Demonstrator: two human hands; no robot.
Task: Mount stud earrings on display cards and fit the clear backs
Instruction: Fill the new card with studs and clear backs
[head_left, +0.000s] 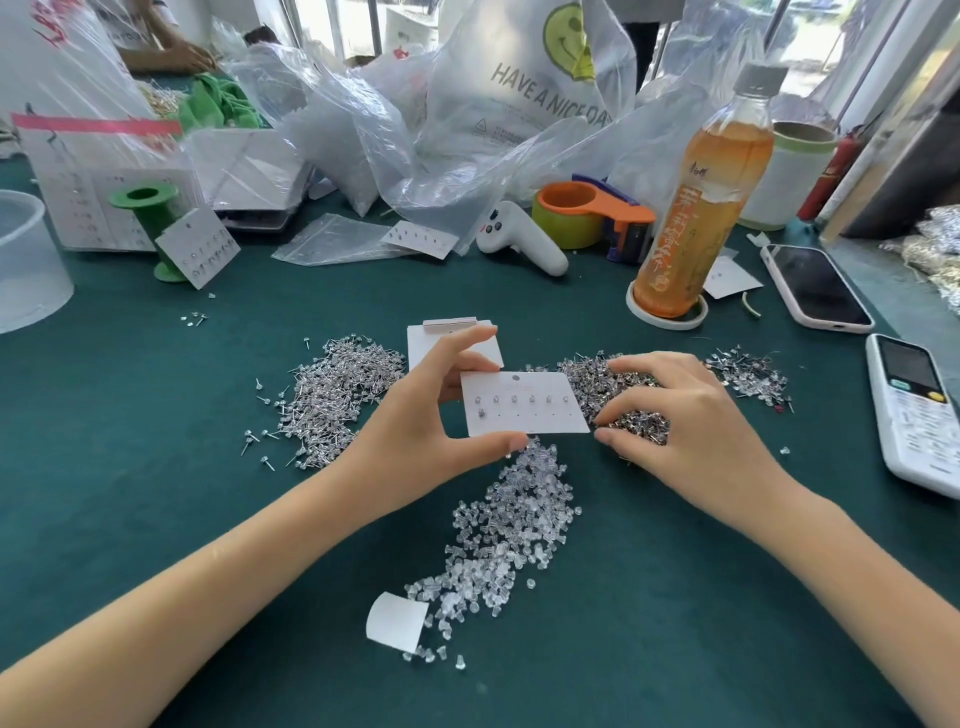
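Carefully, the left hand (415, 415) pinches the thin, bendable display card (524, 402) by its edges; the right hand (670, 415), grip spread, rakes tiny slippery studs (623, 400).

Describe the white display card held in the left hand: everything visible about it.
The display card is a white rectangle, apparently thin cardstock, with a small round mark near its top edge. Six studs fill its upper row; the lower row holds one stud at its left end, then small empty holes. It is held face-up, slightly tilted, above the green table. The left hand pinches it, thumb on the lower edge, fingers behind the top. The right hand rests on the stud pile beside the card's right edge.
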